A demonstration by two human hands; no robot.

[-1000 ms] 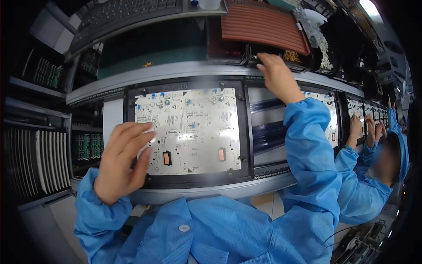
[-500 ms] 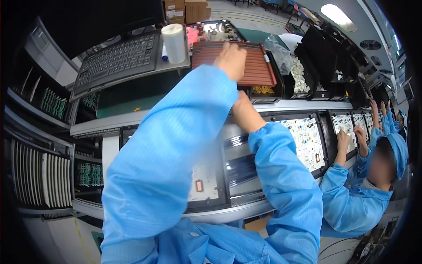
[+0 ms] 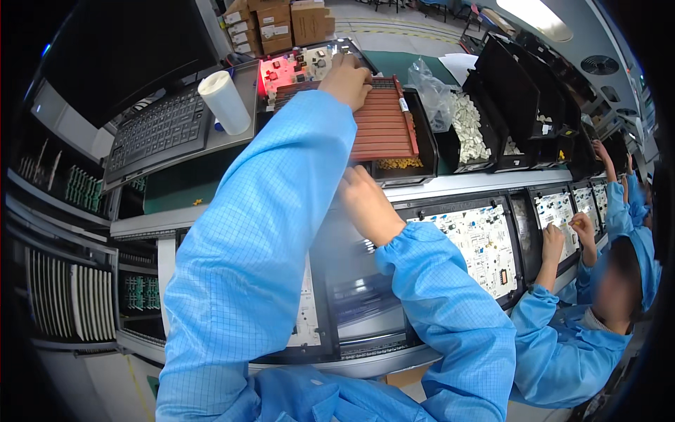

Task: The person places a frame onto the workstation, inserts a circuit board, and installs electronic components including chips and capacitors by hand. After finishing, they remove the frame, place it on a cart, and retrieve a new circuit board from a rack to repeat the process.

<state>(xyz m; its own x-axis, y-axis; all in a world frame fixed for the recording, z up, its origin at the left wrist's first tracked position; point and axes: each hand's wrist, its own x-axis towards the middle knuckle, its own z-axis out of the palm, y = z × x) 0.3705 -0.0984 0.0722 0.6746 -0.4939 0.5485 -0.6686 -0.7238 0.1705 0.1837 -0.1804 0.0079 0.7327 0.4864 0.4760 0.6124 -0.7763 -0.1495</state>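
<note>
My left hand reaches over the far edge of a ribbed red-brown rack, beside a white circuit board with parts on it. Its fingers are bent and closed; whatever they hold is hidden. Just in front of the rack's near edge, my right hand is above the conveyor line, fingers curled together, tips partly behind my left sleeve. I cannot make out anything in it. Below the rack sits a black bin with small yellow parts.
Left of the rack are a white roll and a keyboard. Black bins to the right hold white parts. Framed circuit boards line the conveyor. A co-worker works at the right.
My left hand has moved toward the rack's far left edge. My right hand has drawn back toward me from the rack's near edge. The whole view has shifted somewhat.
</note>
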